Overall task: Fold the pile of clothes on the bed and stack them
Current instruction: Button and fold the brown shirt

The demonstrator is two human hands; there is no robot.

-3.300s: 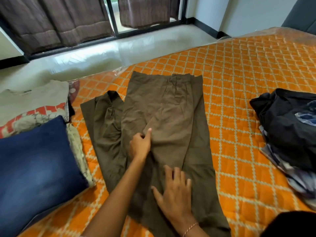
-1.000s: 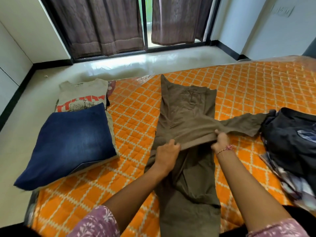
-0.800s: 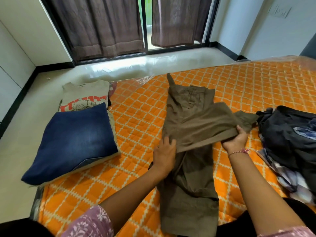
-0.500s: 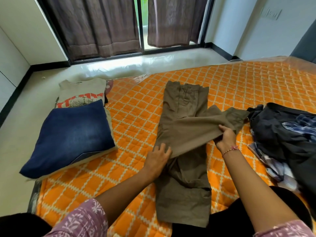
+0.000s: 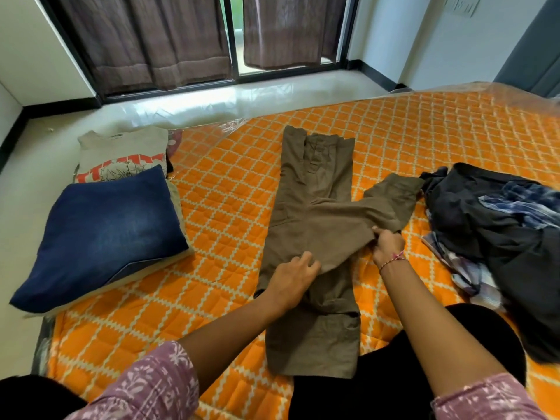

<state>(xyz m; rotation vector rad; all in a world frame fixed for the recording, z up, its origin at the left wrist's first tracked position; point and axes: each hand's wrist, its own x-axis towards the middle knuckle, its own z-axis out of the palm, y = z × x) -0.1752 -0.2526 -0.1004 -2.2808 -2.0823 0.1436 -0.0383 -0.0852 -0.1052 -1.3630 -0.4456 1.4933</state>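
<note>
1. The brown trousers point(image 5: 315, 213) are lying lengthwise in the middle of the orange quilted bed point(image 5: 230, 201), waistband toward the window, one leg end trailing out to the right.
2. The left hand point(image 5: 295, 278) is resting on the trousers at the near edge of the folded-over layer, fingers curled onto the cloth; whether they are pinching it or only pressing cannot be told. It is probably serving as an anchor, so that the lower layer does not shift.
3. The right hand point(image 5: 386, 242) is pinching the edge of the upper layer between thumb and fingers, just where the stray leg is branching off, presumably so that the leg can be drawn into line.
4. The folded stack point(image 5: 103, 234) is sitting at the left edge of the bed, a blue denim piece on top of a printed shirt, well apart from the working area.
5. The unfolded pile point(image 5: 497, 237) of dark and checked garments is lying at the right, near the trailing leg end, within reach for later folding.
</note>
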